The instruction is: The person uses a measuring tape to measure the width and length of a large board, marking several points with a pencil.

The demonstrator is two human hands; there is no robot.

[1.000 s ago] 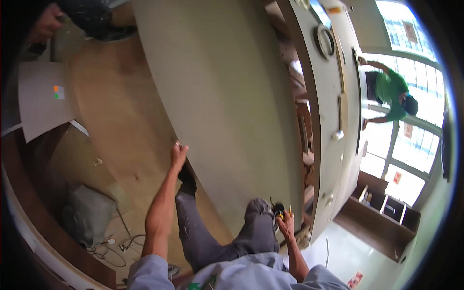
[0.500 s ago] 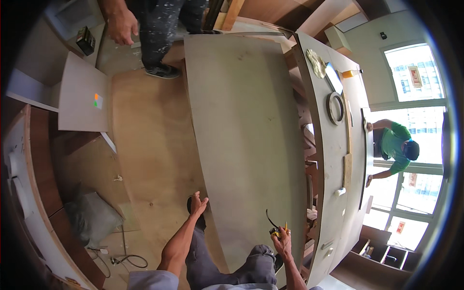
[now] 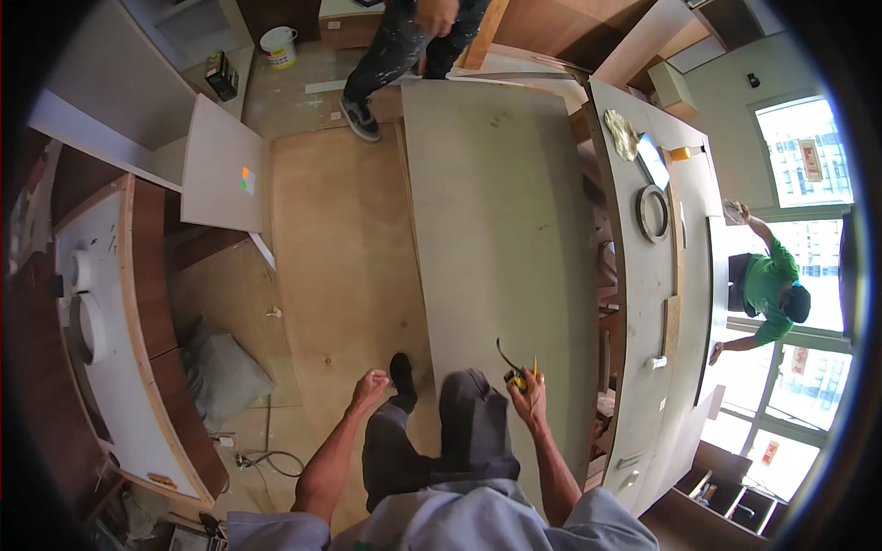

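Stuff is all around: a white bucket (image 3: pixel 278 50) near a black box (image 3: pixel 221 75), a gray bag (image 3: pixel 225 376) on the left, and a looped black cord (image 3: pixel 278 464) just below it. A worker in spotty dark pants (image 3: pixel 390 60) stands by the far end of a big gray board (image 3: pixel 505 230), and one in a green shirt (image 3: pixel 770 275) is near bright windows (image 3: pixel 799 386). The board lies next to a brown wood sheet (image 3: pixel 340 248). It looks smooth and dull, with small dark marks. A round ring (image 3: pixel 652 214) sits on the long table (image 3: pixel 643 285) to the right. Over the board's near part, the right hand (image 3: pixel 530 404) grips a black and yellow tape measure (image 3: pixel 516 378), and a thin bent strip (image 3: pixel 502 353) pokes up there. The left hand (image 3: pixel 370 386) has curled fingers; I cannot tell if they hold anything.
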